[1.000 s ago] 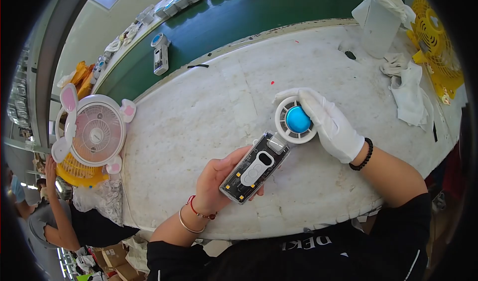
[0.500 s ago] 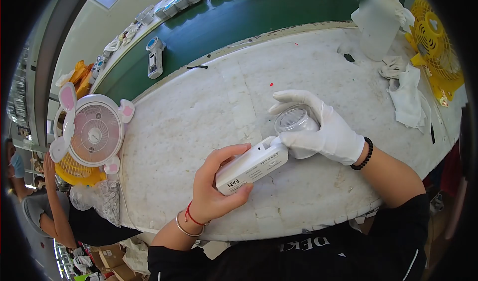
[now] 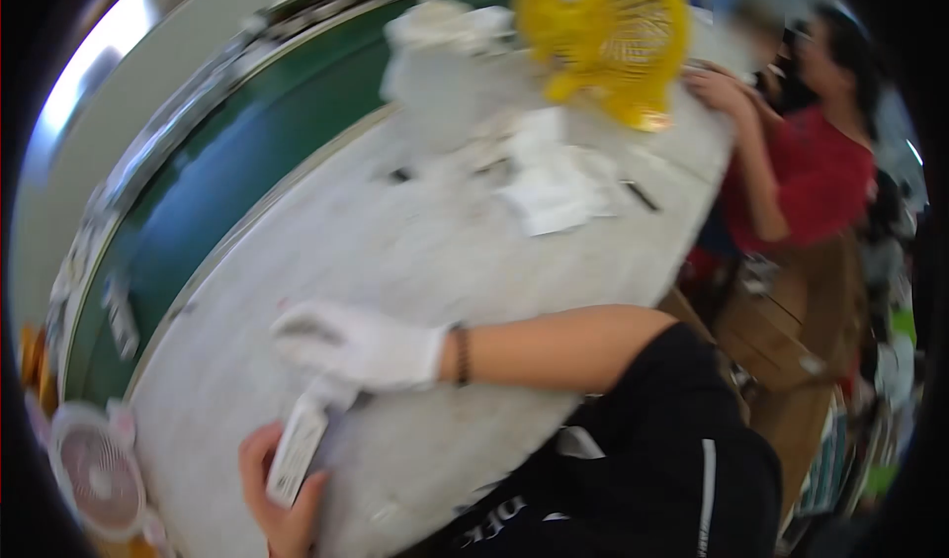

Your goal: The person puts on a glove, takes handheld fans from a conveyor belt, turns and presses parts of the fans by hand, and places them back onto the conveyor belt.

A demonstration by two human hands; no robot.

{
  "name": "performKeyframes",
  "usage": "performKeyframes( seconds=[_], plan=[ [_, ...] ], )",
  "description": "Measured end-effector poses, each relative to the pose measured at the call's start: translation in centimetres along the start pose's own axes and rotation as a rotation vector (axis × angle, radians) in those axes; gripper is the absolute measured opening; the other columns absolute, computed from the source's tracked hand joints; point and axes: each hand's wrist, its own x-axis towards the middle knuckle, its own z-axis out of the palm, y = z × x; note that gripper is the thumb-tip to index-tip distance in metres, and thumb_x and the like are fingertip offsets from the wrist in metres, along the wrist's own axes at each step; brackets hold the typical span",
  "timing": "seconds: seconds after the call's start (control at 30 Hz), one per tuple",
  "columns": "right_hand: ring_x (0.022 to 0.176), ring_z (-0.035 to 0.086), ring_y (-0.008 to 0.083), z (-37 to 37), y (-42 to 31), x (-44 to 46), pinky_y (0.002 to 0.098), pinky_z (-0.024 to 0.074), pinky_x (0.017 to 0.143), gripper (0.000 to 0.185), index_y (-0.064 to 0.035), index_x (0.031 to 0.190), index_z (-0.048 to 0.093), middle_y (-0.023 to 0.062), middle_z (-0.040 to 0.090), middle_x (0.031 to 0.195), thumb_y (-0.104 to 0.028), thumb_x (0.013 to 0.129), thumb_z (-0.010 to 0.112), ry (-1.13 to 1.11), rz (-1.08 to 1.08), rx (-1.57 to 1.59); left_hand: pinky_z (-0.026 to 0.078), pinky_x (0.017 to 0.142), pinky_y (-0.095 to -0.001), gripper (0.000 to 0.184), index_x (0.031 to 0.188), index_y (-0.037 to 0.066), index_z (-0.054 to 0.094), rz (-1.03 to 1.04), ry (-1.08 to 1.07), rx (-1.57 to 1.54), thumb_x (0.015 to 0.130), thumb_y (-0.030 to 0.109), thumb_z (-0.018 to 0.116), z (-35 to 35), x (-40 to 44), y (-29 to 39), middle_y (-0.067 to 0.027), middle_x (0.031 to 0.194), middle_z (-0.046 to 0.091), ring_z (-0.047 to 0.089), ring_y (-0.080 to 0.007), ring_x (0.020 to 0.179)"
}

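Note:
A white handheld fan [image 3: 299, 447] with printing on its handle is low on the left of the view, blurred by motion. My bare left hand [image 3: 282, 504] is wrapped round its handle, thumb on one side and fingers on the other. My right hand [image 3: 371, 348], in a white glove and with a dark beaded bracelet at the wrist, is closed over the fan's head end. The glove hides most of that round head. Both hands hold the fan above the white tabletop [image 3: 425, 261].
A green conveyor belt [image 3: 188, 212] runs along the far side, carrying another handheld fan [image 3: 121, 319]. A rabbit-eared fan [image 3: 99, 469] stands at the left. White cloths [image 3: 554, 177], a pale container [image 3: 435, 88] and a yellow fan [image 3: 603, 34] are farther back. A person in red [image 3: 811, 177] works at the right.
The camera has turned to the right, so the table's things appear farther left and the person in red has come into view. Both hands still hold the fan.

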Motion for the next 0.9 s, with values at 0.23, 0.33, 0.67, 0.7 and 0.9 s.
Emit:
performKeyframes(
  seconds=[0.23,0.33,0.67,0.7,0.9],
  plan=[
    [0.093,0.058,0.0177,-1.2,-1.7,-1.0,0.0293,0.0482,0.082,0.055,-0.0023,0.124,0.044,0.0087,0.059,0.102,-0.025,0.08,0.069,-0.182,0.072,0.169,0.042,0.083,-0.0291,0.05,0.118,-0.004,0.049,-0.017,0.127,0.017,0.084,0.032,0.061,0.3,-0.6,-1.5,-0.0096,0.109,0.053,0.053,-0.0168,0.094],
    [0.094,0.057,0.0168,-0.8,-1.0,-0.8,0.0282,0.0482,0.082,0.067,-0.0033,0.127,0.041,0.0075,0.059,0.1,-0.024,0.073,0.075,-0.182,-0.079,0.096,0.046,0.062,-0.0259,0.046,0.118,-0.002,0.049,-0.137,0.097,-0.196,0.09,0.034,0.051,0.0,-0.6,-1.4,-0.011,0.1,0.058,0.056,-0.0151,0.072],
    [0.095,0.058,0.0172,-0.4,-0.5,-0.6,0.0299,0.0479,0.085,0.081,-0.0049,0.126,0.04,0.0082,0.06,0.102,-0.024,0.061,0.083,-0.165,-0.26,-0.041,0.039,0.037,-0.0221,0.045,0.108,0.005,0.054,-0.521,0.139,-0.548,0.094,0.045,0.038,-0.1,-0.6,-1.3,-0.0091,0.064,0.06,0.049,-0.0124,0.04],
    [0.095,0.058,0.0177,-0.4,-0.5,-0.6,0.03,0.048,0.085,0.08,-0.005,0.126,0.04,0.0084,0.06,0.101,-0.025,0.062,0.083,-0.175,-0.229,-0.023,0.04,0.038,-0.0223,0.045,0.107,0.006,0.054,-0.559,0.124,-0.558,0.093,0.045,0.038,-0.3,-0.6,-1.4,-0.0083,0.062,0.059,0.049,-0.0126,0.04],
    [0.092,0.059,0.0234,-0.5,-0.9,-0.7,0.0316,0.0483,0.082,0.076,-0.0036,0.124,0.041,0.0137,0.06,0.098,-0.036,0.067,0.08,-0.049,-0.152,-0.18,0.043,0.048,-0.022,0.055,0.124,-0.003,0.047,-0.307,0.158,-0.374,0.092,0.041,0.044,1.3,-1.1,-2.2,-0.013,0.092,0.062,0.054,-0.0113,0.06]
  ],
)
